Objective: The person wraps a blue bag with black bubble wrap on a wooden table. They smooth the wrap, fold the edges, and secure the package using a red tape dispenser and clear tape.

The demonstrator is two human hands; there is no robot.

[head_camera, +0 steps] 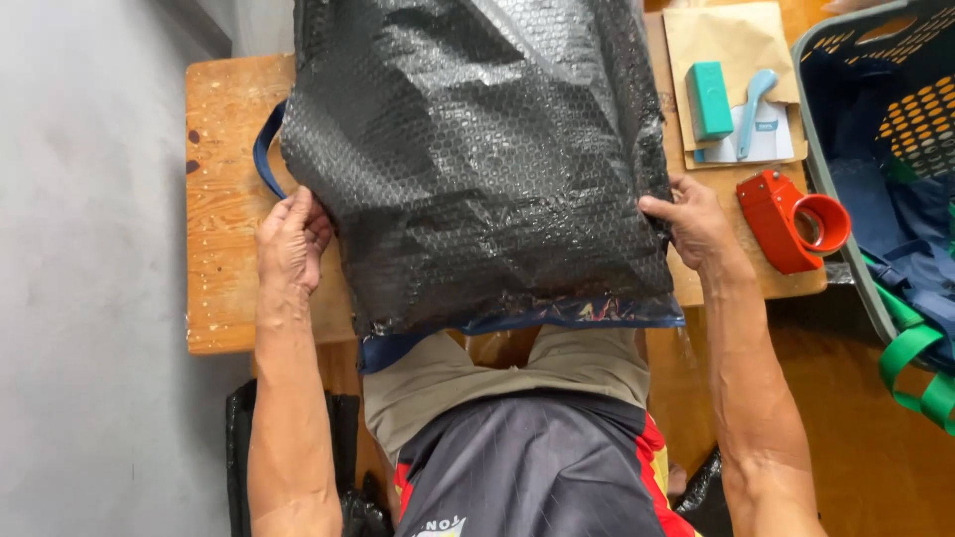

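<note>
- Nearest to me, below the table edge, are my khaki shorts (497,373) and dark shirt (527,467).
- Both hands hold a big black bubble-wrap package (477,159) lying on the wooden table (224,199), its near edge overhanging my lap.
- Left hand (290,242): fingers curled together, gripping the package's left edge beside a blue strap (264,149).
- Right hand (696,224): fingers pinched shut on its right edge.
- Just right of that hand: a red tape dispenser (791,219), then a slotted basket (875,129); farther back, a brown envelope (731,50).
</note>
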